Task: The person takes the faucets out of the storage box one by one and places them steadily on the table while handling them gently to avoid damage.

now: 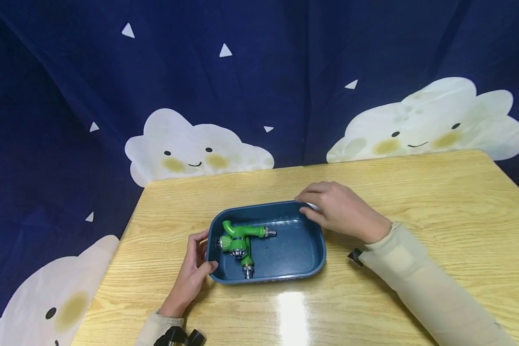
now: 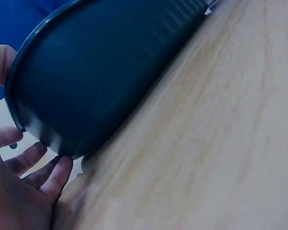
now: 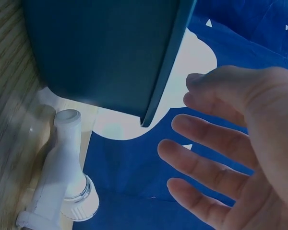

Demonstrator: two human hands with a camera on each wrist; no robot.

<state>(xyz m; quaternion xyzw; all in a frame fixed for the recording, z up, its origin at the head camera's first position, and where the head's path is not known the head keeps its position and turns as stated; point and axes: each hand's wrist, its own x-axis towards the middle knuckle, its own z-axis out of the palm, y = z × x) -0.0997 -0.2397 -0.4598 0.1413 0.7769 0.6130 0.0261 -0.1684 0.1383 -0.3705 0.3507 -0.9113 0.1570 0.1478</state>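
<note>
A dark blue rectangular plastic basin (image 1: 291, 254) stands on the table, two green taps (image 1: 246, 231) with metal nozzles lying crossed at its left end. My left hand (image 1: 192, 271) grips that end, thumb over the rim and fingertips (image 2: 61, 170) against the outer wall. At the far right corner, my right hand (image 1: 343, 211) reaches over the rim with loosely bent, spread fingers, holding nothing; the right wrist view shows them apart from the basin wall (image 3: 105, 52). A white tap (image 3: 57, 177) lies beside the basin there, mostly hidden by the right hand in the head view.
The light wood table (image 1: 437, 202) ends at the back against a dark blue curtain (image 1: 285, 72) printed with clouds and small white triangles. Black wrist devices (image 1: 355, 257) sit under both sleeves, low over the tabletop.
</note>
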